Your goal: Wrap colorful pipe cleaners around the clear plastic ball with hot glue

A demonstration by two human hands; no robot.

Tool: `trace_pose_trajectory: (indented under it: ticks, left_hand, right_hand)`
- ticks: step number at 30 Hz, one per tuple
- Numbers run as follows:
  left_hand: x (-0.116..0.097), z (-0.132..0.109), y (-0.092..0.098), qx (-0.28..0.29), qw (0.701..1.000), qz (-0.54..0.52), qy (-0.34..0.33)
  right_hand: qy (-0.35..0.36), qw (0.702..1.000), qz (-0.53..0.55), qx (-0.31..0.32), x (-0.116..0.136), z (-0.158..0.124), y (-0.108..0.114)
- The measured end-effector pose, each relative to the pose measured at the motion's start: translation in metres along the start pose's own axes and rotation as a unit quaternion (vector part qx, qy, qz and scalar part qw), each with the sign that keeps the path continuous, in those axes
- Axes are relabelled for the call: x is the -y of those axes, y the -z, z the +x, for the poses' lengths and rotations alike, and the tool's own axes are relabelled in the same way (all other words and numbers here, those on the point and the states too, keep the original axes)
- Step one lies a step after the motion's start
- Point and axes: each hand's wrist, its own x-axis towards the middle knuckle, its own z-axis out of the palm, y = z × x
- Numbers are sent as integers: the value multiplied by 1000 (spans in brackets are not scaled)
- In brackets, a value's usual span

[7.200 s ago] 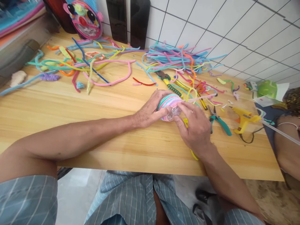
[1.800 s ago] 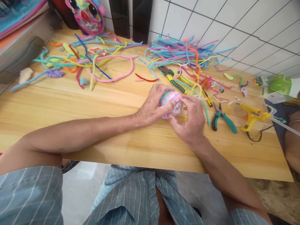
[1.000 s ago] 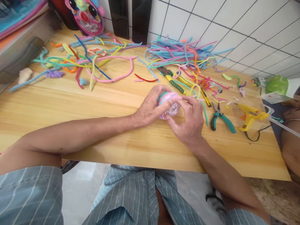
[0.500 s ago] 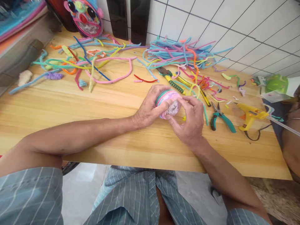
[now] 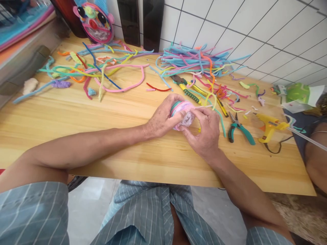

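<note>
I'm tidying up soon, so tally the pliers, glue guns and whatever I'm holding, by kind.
Pliers: 2 (teal-handled pliers, yellow-handled pliers)
Hot glue gun: 1
Pipe-cleaner-wrapped ball, held by left hand and right hand: 1
Total: 4

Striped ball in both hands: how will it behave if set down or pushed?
The striped ball looks round, so probably rolls on the table. Its fuzzy bands likely make it grippy, not slippery. Both left hand and right hand cup it; probably light.
</note>
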Motion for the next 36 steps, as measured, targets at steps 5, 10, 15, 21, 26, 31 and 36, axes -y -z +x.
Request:
trace_pose_trajectory:
  ticks: [5,10,15,21,26,31,36]
  left_hand:
    - [3,6,3,1,1000,-1,3]
    - [4,4,3,4,1000,-12,1]
    - [7,2,0,-14,1000,4,5]
    - [10,5,2,-4,998,47,-41]
    - [8,3,1,-2,998,53,-38]
    - [6,-2,-3,-3,998,48,-38]
    - [6,-6,-5,-4,998,22,-53]
  right_hand:
    - [10,1000,12,-8,2,1,0]
    - [8,1000,25,10,0,0,1]
    - [4,1000,28,10,-3,0,2]
    - [13,1000,14,21,-6,2,3]
    - [17,1000,17,2,-5,3,1]
    - [0,999,39,-12,0,3,-1]
    - [0,998,56,-41,6,3,-2]
